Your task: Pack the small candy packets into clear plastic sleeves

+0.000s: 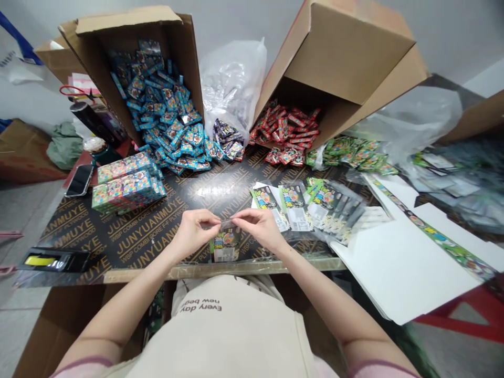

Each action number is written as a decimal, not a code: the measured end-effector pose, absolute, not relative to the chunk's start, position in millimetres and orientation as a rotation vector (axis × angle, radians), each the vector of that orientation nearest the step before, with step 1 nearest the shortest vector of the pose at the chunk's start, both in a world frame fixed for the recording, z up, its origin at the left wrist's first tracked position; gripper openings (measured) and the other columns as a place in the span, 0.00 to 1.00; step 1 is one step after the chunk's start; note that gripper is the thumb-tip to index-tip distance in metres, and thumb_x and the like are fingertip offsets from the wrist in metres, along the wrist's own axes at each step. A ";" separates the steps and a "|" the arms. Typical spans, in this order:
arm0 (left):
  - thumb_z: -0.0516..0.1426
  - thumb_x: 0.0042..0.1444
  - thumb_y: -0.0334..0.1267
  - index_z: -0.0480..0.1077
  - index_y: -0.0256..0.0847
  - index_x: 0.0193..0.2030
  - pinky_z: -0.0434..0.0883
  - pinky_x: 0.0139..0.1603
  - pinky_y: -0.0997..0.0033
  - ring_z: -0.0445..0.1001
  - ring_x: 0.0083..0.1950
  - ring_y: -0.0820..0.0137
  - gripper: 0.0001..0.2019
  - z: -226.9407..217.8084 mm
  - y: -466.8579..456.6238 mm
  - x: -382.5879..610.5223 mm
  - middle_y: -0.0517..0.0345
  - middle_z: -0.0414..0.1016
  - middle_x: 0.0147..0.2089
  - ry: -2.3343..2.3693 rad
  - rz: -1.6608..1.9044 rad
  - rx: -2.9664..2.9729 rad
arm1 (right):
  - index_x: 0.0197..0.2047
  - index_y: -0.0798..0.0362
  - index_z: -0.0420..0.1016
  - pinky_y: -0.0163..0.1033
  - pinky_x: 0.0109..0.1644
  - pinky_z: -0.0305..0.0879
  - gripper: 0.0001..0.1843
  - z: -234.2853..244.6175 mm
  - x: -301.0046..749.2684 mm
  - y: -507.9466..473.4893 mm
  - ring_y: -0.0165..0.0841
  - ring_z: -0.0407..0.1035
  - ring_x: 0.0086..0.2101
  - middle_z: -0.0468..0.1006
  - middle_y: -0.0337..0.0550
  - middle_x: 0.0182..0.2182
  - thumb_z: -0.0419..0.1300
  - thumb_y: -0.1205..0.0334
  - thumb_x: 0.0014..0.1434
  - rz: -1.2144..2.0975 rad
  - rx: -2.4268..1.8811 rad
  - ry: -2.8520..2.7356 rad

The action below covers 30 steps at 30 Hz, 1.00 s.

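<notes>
My left hand (192, 231) and right hand (260, 226) met over the near edge of the table (129, 236), fingertips pinched narrow on the top edge of a small clear packet (225, 244) with a bright printed card inside. The packet hung upright between them, just above the tabletop. It looked feather-light, thin and slick, the film soft enough to crumple while the card kept it fairly flat; I judged the top corners the best place to grip it, since the glossy faces would probably slide under my fingers.

Just right of my hands, a fanned row of similar packets (311, 207) lay flat. Beyond them, white sheets (397, 268) ran off the table's edge. To my left stood stacked green boxes (126, 186), a phone (80, 180) beside them. At the back, one tipped carton (129, 58) spilled blue sachets (173, 126), another carton (346, 58) spilled red sachets (287, 131), with a clear plastic bag (232, 79) between.
</notes>
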<state>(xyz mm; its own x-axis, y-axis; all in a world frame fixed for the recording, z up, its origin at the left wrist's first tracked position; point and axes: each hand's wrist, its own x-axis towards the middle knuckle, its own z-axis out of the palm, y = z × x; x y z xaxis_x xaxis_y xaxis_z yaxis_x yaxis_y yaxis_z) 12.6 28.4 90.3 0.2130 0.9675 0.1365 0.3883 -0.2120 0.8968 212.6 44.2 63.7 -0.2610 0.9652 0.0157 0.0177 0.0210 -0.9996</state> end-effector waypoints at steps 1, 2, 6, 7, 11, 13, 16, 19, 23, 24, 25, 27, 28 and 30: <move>0.63 0.48 0.36 0.79 0.41 0.27 0.73 0.36 0.69 0.78 0.33 0.65 0.03 89.7 26.2 11.3 0.52 0.81 0.32 1.255 0.971 1.806 | 0.31 0.50 0.81 0.40 0.34 0.72 0.07 61.2 214.7 42.8 0.34 0.75 0.28 0.82 0.41 0.28 0.66 0.57 0.52 1.362 -1.067 -1.455; 0.63 0.48 0.36 0.79 0.42 0.28 0.73 0.38 0.68 0.79 0.35 0.65 0.03 88.0 24.3 9.8 0.51 0.81 0.34 1.240 0.975 1.860 | 0.33 0.50 0.82 0.42 0.38 0.73 0.07 58.0 216.8 40.8 0.36 0.76 0.32 0.82 0.43 0.32 0.66 0.57 0.52 1.333 -1.053 -1.497; 0.62 0.51 0.38 0.80 0.43 0.31 0.74 0.41 0.66 0.79 0.38 0.64 0.04 77.2 21.0 5.6 0.50 0.81 0.38 1.236 0.976 1.900 | 0.37 0.47 0.81 0.48 0.52 0.70 0.07 44.0 220.9 30.0 0.39 0.75 0.44 0.81 0.44 0.43 0.64 0.59 0.54 1.081 -0.968 -1.648; 0.62 0.51 0.38 0.80 0.43 0.31 0.74 0.41 0.65 0.79 0.38 0.64 0.05 76.2 21.5 5.5 0.50 0.81 0.37 1.240 0.982 1.886 | 0.37 0.47 0.81 0.49 0.52 0.70 0.06 42.8 219.4 28.0 0.39 0.76 0.43 0.81 0.44 0.42 0.63 0.60 0.56 1.031 -0.964 -1.661; 0.63 0.51 0.38 0.79 0.44 0.30 0.74 0.41 0.66 0.79 0.36 0.65 0.03 83.4 28.8 3.8 0.52 0.81 0.34 1.273 1.134 1.787 | 0.36 0.47 0.80 0.47 0.50 0.71 0.06 54.2 202.7 36.2 0.38 0.76 0.42 0.82 0.43 0.40 0.61 0.60 0.58 0.999 -1.020 -1.581; 0.64 0.49 0.38 0.79 0.43 0.29 0.74 0.42 0.66 0.79 0.37 0.65 0.03 85.2 34.2 -3.8 0.53 0.81 0.34 1.355 1.288 1.683 | 0.41 0.46 0.79 0.46 0.49 0.71 0.08 60.3 190.3 55.0 0.37 0.76 0.41 0.81 0.43 0.42 0.61 0.58 0.58 1.029 -1.010 -1.495; 0.64 0.48 0.40 0.78 0.40 0.30 0.74 0.41 0.66 0.78 0.37 0.66 0.06 68.6 35.9 -28.5 0.53 0.81 0.34 1.591 1.551 1.412 | 0.53 0.47 0.72 0.47 0.51 0.69 0.19 48.7 169.6 101.1 0.39 0.73 0.46 0.77 0.46 0.49 0.60 0.54 0.59 1.016 -0.958 -1.540; 0.64 0.47 0.41 0.77 0.38 0.30 0.73 0.38 0.66 0.76 0.31 0.67 0.08 31.0 21.4 -62.7 0.55 0.79 0.29 1.890 1.588 1.161 | 0.53 0.51 0.72 0.53 0.57 0.61 0.22 14.1 145.8 154.8 0.46 0.64 0.56 0.71 0.53 0.55 0.63 0.55 0.56 0.795 -1.091 -1.866; 0.67 0.41 0.42 0.78 0.43 0.34 0.73 0.39 0.61 0.76 0.35 0.59 0.12 -8.5 -6.2 -95.5 0.55 0.79 0.32 2.145 1.331 1.225 | 0.58 0.57 0.67 0.52 0.56 0.57 0.27 -18.7 107.0 214.0 0.49 0.59 0.57 0.66 0.60 0.58 0.63 0.59 0.57 0.394 -1.239 -2.317; 0.67 0.41 0.44 0.78 0.44 0.38 0.73 0.43 0.59 0.76 0.40 0.57 0.15 -11.1 -9.3 -98.3 0.52 0.79 0.37 2.198 1.299 1.276 | 0.59 0.58 0.65 0.51 0.54 0.56 0.27 -19.8 97.2 225.5 0.49 0.58 0.56 0.66 0.61 0.58 0.62 0.59 0.58 0.300 -1.254 -2.372; 0.66 0.42 0.45 0.77 0.44 0.41 0.72 0.45 0.58 0.75 0.44 0.55 0.17 -10.7 -9.5 -98.8 0.50 0.79 0.41 2.224 1.284 1.309 | 0.59 0.60 0.65 0.50 0.53 0.56 0.27 -18.2 88.3 235.6 0.49 0.58 0.54 0.67 0.62 0.56 0.61 0.60 0.58 0.228 -1.265 -2.400; 0.65 0.45 0.48 0.76 0.41 0.43 0.73 0.45 0.59 0.74 0.48 0.56 0.20 -4.0 -1.1 -94.1 0.47 0.77 0.46 2.141 1.275 1.275 | 0.55 0.63 0.69 0.49 0.50 0.55 0.20 -10.4 74.7 250.5 0.49 0.60 0.50 0.70 0.64 0.51 0.58 0.63 0.60 0.162 -1.260 -2.420; 0.64 0.45 0.49 0.76 0.40 0.43 0.74 0.43 0.61 0.74 0.47 0.57 0.20 0.6 6.8 -89.9 0.46 0.76 0.46 2.039 1.276 1.195 | 0.51 0.63 0.72 0.49 0.49 0.55 0.16 -5.9 70.7 254.4 0.48 0.61 0.48 0.72 0.63 0.48 0.56 0.66 0.61 0.153 -1.243 -2.432; 0.64 0.45 0.51 0.75 0.37 0.43 0.74 0.38 0.66 0.76 0.43 0.61 0.23 8.3 26.4 -79.6 0.46 0.77 0.45 1.787 1.275 0.943 | 0.45 0.63 0.75 0.48 0.48 0.55 0.13 0.3 69.1 251.5 0.46 0.62 0.46 0.74 0.61 0.43 0.52 0.68 0.62 0.129 -1.203 -2.465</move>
<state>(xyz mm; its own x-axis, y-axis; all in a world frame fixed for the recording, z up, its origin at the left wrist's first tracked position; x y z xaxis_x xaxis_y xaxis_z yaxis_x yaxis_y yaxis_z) -79.6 26.4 8.3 -0.4602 0.8755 -0.1470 0.1457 0.2378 0.9603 69.1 251.5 0.3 -0.5535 0.7742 0.3069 0.7380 0.6268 -0.2501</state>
